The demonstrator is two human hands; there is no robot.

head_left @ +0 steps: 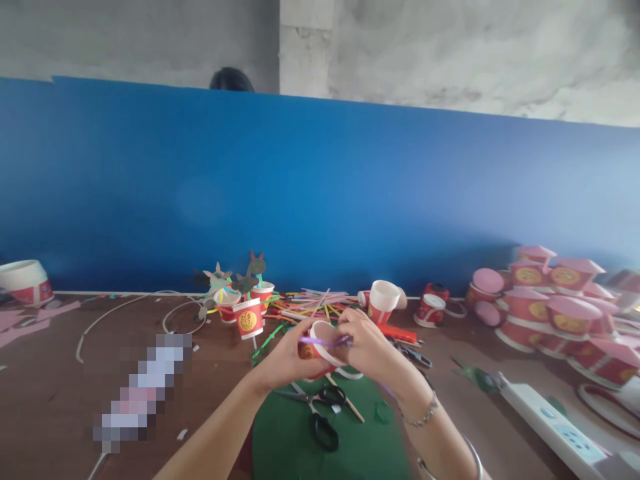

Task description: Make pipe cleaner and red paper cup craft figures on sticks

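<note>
My left hand (pixel 286 355) is wrapped round a red and white paper cup (pixel 326 331), tilted with its mouth towards me. A thin purple straw (pixel 314 341) runs across the cup's mouth to the fingers of my right hand (pixel 364 339). Those fingers are bent and pinched at the cup's right rim, and they partly hide the straw's end. Under my hands, black-handled scissors (pixel 317 404) lie with blades apart on a dark green sheet (pixel 370 447). A thin wooden stick (pixel 351 404) rests beside them.
Coloured straws (pixel 315 303) are heaped behind my hands. To their left stand decorated cups (pixel 248 319); a white paper cup (pixel 383 301) is at the right. Pink-topped cups (pixel 570 317) are stacked far right, near a power strip (pixel 555 427). A blue partition (pixel 320 187) closes off the back.
</note>
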